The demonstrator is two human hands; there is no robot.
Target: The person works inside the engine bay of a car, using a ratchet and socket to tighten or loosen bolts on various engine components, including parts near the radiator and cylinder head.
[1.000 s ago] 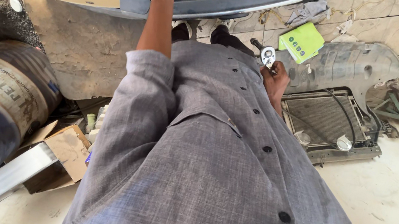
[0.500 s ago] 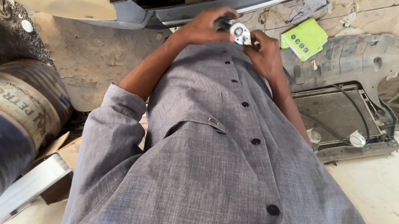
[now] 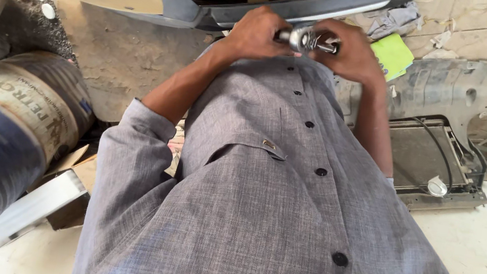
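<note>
both hands meet at 12 o'clock over the grey shirt [image 3: 270, 213]: left hand [image 3: 258, 34] and right hand [image 3: 349, 53], fingers curled tight round a shiny metal ratchet tool [image 3: 306, 38] between them. bumper [image 3: 225, 4] just beyond, barrel [image 3: 4, 125] at 9 o'clock.

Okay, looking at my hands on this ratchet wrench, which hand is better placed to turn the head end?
Probably the right hand. It wraps the end next to the shiny metal head of the ratchet wrench, while the left hand grips the other end, likely steadying the tool. Both hands hold it in front of the car bumper.
</note>
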